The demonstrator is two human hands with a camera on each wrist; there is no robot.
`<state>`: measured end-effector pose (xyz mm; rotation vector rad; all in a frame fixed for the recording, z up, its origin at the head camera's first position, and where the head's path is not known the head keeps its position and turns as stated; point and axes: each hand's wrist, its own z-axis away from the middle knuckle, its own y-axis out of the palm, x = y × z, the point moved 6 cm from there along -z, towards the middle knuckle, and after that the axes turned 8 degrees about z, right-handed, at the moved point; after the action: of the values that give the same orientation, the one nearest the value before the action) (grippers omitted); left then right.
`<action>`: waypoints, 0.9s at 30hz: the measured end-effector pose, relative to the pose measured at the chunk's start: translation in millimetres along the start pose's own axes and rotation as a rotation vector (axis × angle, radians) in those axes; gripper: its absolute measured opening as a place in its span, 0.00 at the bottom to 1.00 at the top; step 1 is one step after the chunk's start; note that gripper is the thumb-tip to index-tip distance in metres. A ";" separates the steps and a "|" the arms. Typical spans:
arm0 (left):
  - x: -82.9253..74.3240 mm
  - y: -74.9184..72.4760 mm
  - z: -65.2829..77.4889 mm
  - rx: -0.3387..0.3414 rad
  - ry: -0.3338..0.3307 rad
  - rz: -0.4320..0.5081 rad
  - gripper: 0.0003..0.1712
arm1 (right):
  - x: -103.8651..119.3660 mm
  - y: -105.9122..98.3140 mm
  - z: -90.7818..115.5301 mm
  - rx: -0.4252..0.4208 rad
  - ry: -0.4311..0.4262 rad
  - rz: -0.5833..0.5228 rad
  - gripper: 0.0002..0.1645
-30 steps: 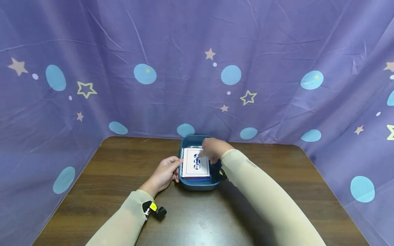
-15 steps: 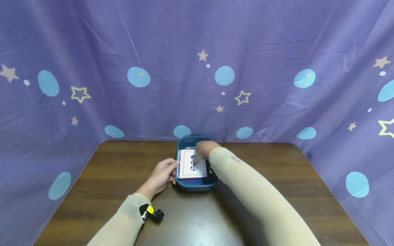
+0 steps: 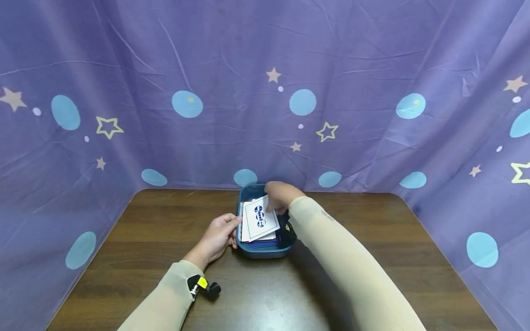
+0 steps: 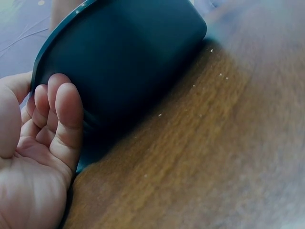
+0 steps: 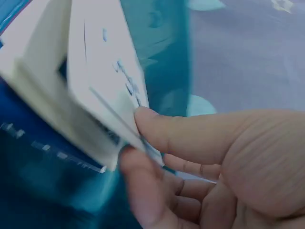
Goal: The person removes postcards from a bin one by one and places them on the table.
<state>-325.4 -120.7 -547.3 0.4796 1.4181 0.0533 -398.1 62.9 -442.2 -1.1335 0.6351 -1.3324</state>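
Note:
A teal plastic bin (image 3: 265, 253) stands on the table near its back edge, with a stack of cards in it. My left hand (image 3: 216, 236) grips the bin's left wall, thumb over the rim and fingers against the outside in the left wrist view. Between thumb and forefinger my right hand (image 3: 282, 195) pinches a white card (image 3: 258, 217) with dark blue print and a thin border. This card is tilted and turned over the rest of the stack (image 5: 43, 95), where white and blue edges show. The far end of the bin is partly hidden behind the right hand.
The brown wooden table (image 3: 165, 220) extends to both sides of the bin. Behind it hangs a purple curtain (image 3: 232, 138) with stars and blue dots. A black wrist camera (image 3: 205, 286) is strapped over the left sleeve.
The top card has been lifted and turned off the stack by my right hand, uncovering cards below. The head view has shifted slightly. My left hand keeps its place on the bin.

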 end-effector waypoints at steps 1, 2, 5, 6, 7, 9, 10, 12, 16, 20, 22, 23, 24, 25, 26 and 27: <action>-0.1 -0.3 0.1 -0.001 0.001 0.000 0.26 | -1.1 -2.6 0.3 -0.007 -0.007 -0.045 0.44; -0.4 -0.3 0.2 0.002 0.005 -0.001 0.25 | -2.4 -4.8 0.4 -0.014 -0.015 -0.091 0.47; -2.0 -0.6 0.9 0.008 0.015 -0.009 0.24 | -6.6 -11.0 2.7 -0.043 -0.050 -0.202 0.48; -2.6 -0.9 1.5 0.006 0.016 -0.009 0.23 | -8.6 -12.5 3.9 -0.058 -0.068 -0.225 0.47; -2.8 -1.1 1.9 0.005 0.017 -0.008 0.23 | -11.1 -13.6 5.4 -0.076 -0.084 -0.242 0.46; -3.3 -0.7 2.8 0.005 0.017 -0.010 0.24 | -17.6 -14.3 9.4 -0.109 -0.109 -0.273 0.43; -3.0 -0.5 3.1 0.005 0.018 -0.010 0.24 | -21.7 -14.0 11.6 -0.125 -0.113 -0.294 0.41; -2.4 1.2 3.6 0.004 0.016 -0.005 0.24 | -30.4 -12.7 16.0 -0.157 -0.120 -0.336 0.36; -2.3 2.8 3.4 0.010 0.012 0.000 0.23 | -47.2 -9.4 22.7 -0.197 -0.101 -0.460 0.28; -3.2 3.2 3.5 0.008 0.016 -0.001 0.24 | -64.0 -9.2 30.6 -0.249 -0.081 -0.565 0.26; -3.2 2.7 4.1 0.002 0.010 -0.001 0.24 | -71.2 -10.6 36.3 -0.270 -0.083 -0.597 0.26; -3.0 2.1 4.3 -0.001 0.005 -0.003 0.24 | -74.6 -11.4 39.5 -0.278 -0.088 -0.610 0.26; -2.6 1.3 4.7 -0.005 -0.001 -0.003 0.24 | -78.4 -12.0 42.4 -0.283 -0.093 -0.628 0.26; -2.8 1.2 4.7 -0.007 -0.006 -0.004 0.24 | -83.0 -13.3 45.6 -0.293 -0.097 -0.639 0.26; -3.0 1.2 4.7 -0.006 -0.009 -0.004 0.23 | -88.2 -14.3 48.7 -0.301 -0.100 -0.656 0.25; -3.3 1.0 4.6 -0.006 -0.011 -0.007 0.23 | -93.4 -15.5 51.7 -0.312 -0.101 -0.673 0.25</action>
<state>-321.3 -122.1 -543.6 0.4694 1.4082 0.0496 -376.5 168.0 -430.9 -1.7564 0.4029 -1.7594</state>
